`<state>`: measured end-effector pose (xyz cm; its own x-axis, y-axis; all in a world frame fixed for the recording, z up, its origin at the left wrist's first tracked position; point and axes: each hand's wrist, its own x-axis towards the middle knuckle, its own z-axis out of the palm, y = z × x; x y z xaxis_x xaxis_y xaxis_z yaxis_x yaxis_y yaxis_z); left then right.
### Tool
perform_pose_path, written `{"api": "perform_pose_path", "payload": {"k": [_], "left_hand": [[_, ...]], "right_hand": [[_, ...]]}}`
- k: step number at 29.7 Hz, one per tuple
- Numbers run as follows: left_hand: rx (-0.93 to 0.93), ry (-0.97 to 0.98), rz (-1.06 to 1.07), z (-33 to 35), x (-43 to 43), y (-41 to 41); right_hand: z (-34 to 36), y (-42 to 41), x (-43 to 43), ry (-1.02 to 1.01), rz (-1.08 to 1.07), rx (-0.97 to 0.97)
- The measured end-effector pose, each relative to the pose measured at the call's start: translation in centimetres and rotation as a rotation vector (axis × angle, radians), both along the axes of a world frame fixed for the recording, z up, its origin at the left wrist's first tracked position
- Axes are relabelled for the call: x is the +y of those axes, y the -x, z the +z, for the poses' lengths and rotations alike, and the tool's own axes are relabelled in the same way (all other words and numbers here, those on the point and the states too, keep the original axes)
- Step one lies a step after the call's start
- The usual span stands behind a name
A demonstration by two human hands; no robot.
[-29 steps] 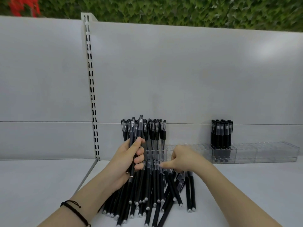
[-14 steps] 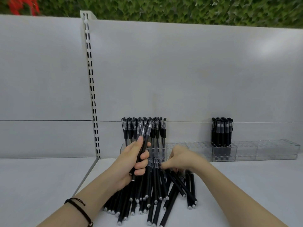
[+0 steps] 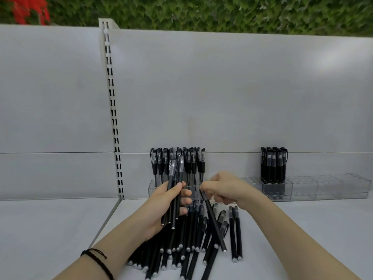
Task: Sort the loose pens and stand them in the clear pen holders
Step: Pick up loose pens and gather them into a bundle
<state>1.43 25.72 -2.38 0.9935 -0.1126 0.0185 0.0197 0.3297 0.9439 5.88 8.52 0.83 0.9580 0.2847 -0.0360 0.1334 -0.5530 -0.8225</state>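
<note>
**Head view, read from my remote station.** Landmark: the heap of loose pens (image 3: pixel 187 239), slim matte-black cylinders with small silvery end plugs, fanned out on a smooth pale-grey shelf (image 3: pixel 302 229).

Just above the heap's left half, the left hand (image 3: pixel 167 201) has its fingers and thumb wrapped round a bundle of pens (image 3: pixel 175 178). The bundle is held nearly upright, its translucent capped ends uppermost. A black cord bracelet (image 3: pixel 96 257) circles that wrist.

Above the heap's right half, the right hand (image 3: pixel 224 188) pinches the upper end of a single pen (image 3: pixel 214 223) between thumb and forefinger, the other fingers curled. This pen slants down across the heap.

Directly behind the heap stands a clear pen holder (image 3: pixel 151 187), a glassy box with standing pens (image 3: pixel 193 162) in it, clips up. Behind and well right of the heap, a second cluster (image 3: pixel 272 164) stands in a long clear holder row (image 3: pixel 323 186). I cannot tell which cell it occupies.

A matt grey back panel (image 3: pixel 222 98) rises behind the heap.
</note>
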Motion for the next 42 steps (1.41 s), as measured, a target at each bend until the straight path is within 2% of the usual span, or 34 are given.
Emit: {"api": "perform_pose_path", "payload": {"k": [4, 9, 13, 18, 21, 25, 30, 37, 42], "left_hand": [[-0.007, -0.032, -0.06, 0.2, 0.0, 0.5], [0.003, -0.081, -0.122, 0.3, -0.1, 1.0], [-0.012, -0.057, -0.098, -0.1, 0.2, 0.3], [-0.019, 0.04, 0.009, 0.0, 0.9, -0.2], [-0.035, 0.042, 0.035, 0.0, 1.0, -0.2], [-0.054, 0.031, 0.047, -0.1, 1.0, -0.3], [-0.064, 0.034, 0.053, 0.1, 1.2, -0.3], [-0.07, -0.005, 0.059, 0.0, 0.9, -0.2], [-0.048, 0.012, 0.081, -0.1, 0.9, -0.3]], "right_hand": [[0.3, 0.1, 0.6, -0.378, 0.064, -0.01], [0.1, 0.3, 1.4, -0.428, 0.053, -0.161], [-0.1, 0.1, 1.2, -0.311, 0.011, -0.25], [-1.6, -0.9, 0.8, 0.3, -0.053, -0.286], [-2.7, -0.7, 1.7, 0.472, -0.04, -0.244], [-2.8, 0.1, 2.6, 0.652, -0.103, -0.29], [-2.3, -0.3, 2.3, 0.625, -0.015, -0.161], [-2.2, -0.4, 2.6, 0.588, -0.022, -0.115], [-1.9, -0.5, 1.8, 0.334, 0.0, -0.025]]}}
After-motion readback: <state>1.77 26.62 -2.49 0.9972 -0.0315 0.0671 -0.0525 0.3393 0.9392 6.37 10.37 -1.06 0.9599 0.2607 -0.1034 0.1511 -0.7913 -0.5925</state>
